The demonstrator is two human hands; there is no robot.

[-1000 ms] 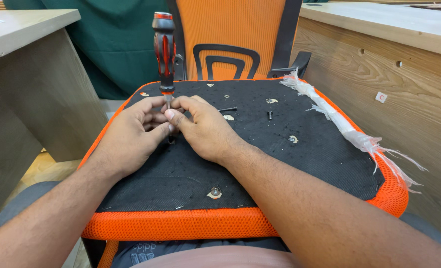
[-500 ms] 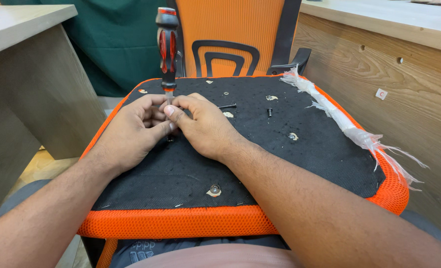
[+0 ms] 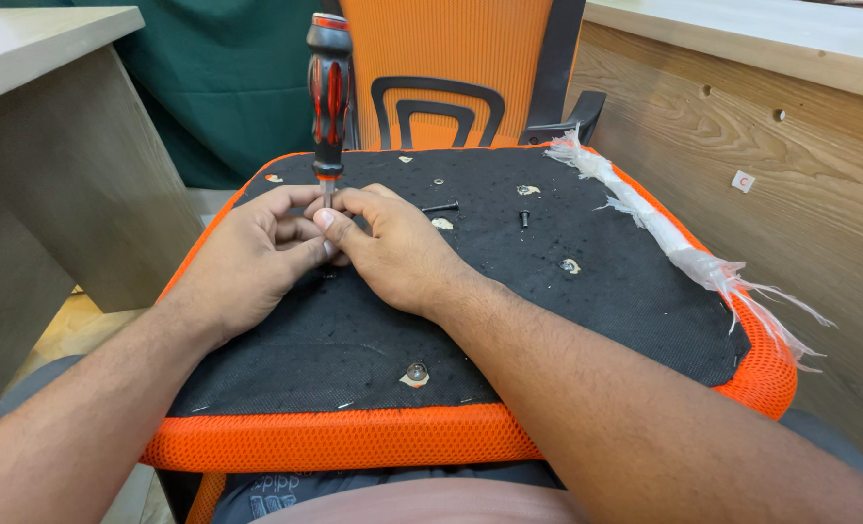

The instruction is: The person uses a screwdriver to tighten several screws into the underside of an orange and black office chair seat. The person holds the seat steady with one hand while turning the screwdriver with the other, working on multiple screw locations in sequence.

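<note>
Centrally, your lap carries an upturned chair seat (image 3: 567, 320), black underside up, orange mesh rim around it. Your left hand (image 3: 247, 262) and right hand (image 3: 392, 252) meet at upper centre of the frame, fingers pinched together around the shaft of a red-and-black screwdriver (image 3: 328, 97), which stands upright on the seat. A loose black bolt (image 3: 440, 207) lies just right of your hands; a smaller screw (image 3: 523, 219) lies farther right.
</note>
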